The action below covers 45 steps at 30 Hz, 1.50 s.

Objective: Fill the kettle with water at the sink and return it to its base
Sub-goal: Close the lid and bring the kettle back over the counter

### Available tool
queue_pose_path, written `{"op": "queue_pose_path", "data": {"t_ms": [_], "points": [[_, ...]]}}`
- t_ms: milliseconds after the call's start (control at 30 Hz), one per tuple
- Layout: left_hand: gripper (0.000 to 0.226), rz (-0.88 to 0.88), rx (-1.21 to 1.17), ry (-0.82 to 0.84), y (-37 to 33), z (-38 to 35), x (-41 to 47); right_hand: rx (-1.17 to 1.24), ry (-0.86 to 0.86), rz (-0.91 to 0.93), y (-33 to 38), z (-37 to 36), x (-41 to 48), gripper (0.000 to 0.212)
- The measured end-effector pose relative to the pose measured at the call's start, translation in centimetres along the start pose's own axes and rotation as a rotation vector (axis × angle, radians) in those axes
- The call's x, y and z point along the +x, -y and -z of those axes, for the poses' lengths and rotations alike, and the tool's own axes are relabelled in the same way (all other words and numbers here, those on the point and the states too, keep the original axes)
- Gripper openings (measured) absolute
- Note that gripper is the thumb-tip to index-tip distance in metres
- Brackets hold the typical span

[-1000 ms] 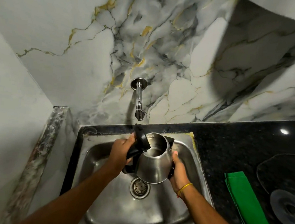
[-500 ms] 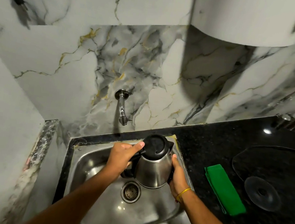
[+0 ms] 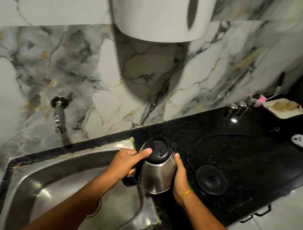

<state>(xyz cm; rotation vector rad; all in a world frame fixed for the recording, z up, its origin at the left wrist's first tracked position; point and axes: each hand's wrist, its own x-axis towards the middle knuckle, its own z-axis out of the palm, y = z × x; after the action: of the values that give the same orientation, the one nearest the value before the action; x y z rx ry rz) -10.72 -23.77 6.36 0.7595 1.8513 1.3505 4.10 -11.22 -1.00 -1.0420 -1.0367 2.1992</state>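
Fingers of the left hand (image 3: 125, 162) wrapped around the black handle of the kettle (image 3: 157, 174), thumb (image 3: 145, 152) extended and pressing on the closed black lid (image 3: 157, 149); fingers of the right hand (image 3: 180, 175) held together and laid flat against the kettle's steel wall on the opposite side, a yellow band (image 3: 186, 193) at that wrist; kettle upright, held clear of any surface, above the right rim of the sink (image 3: 49, 175) where steel meets the black countertop (image 3: 245, 163); round black base (image 3: 211, 179) lying on the countertop just beside the right hand, apart from the kettle, its cord (image 3: 220, 137) curving away toward the wall; wall-mounted tap (image 3: 60, 115) above the sink's far edge, well to the left of the kettle; a sliver of green cloth (image 3: 189, 185) visible between right wrist and base; small steel containers (image 3: 239, 108) and a tray (image 3: 284, 109) at the far right of the countertop; whether the kettle holds water cannot be told with the lid shut.
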Motion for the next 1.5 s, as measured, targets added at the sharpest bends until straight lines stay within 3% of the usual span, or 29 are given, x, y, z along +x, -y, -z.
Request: {"op": "queue_pose_path", "data": {"t_ms": [100,233,500,833,1000,1200,1400,1500], "points": [[0.071,0.022,0.002,0.044,-1.2,-5.3,1.6,0.001,-0.05,0.011,3.2,5.0,1.1,0.051],[0.073,0.058,0.007,0.06,-1.8,-11.7,3.8,-0.012,-0.09,-0.012,6.4,10.7,2.9,0.051],[0.071,0.084,-0.053,-0.06,-1.5,-20.4,6.7,-0.015,-0.145,-0.07,10.1,18.3,6.6,0.051],[0.072,0.061,-0.107,-0.221,-1.0,-20.9,7.6,-0.051,-0.043,-0.156,9.5,19.7,7.3,0.052],[0.074,0.103,-0.129,-0.264,0.1,-19.2,7.4,-0.153,-0.129,-0.193,7.4,19.0,8.0,0.056],[0.068,0.083,-0.137,-0.274,0.8,-17.4,6.8,-0.594,-0.313,-0.048,3.2,18.8,7.1,0.033],[0.064,0.071,-0.069,-0.31,1.3,-15.2,6.4,-0.738,-0.226,-0.111,1.1,17.4,6.7,0.019],[0.063,0.09,-0.093,-0.329,1.3,-14.2,6.0,-1.097,-0.089,-0.118,0.0,16.9,7.1,0.022]]}}
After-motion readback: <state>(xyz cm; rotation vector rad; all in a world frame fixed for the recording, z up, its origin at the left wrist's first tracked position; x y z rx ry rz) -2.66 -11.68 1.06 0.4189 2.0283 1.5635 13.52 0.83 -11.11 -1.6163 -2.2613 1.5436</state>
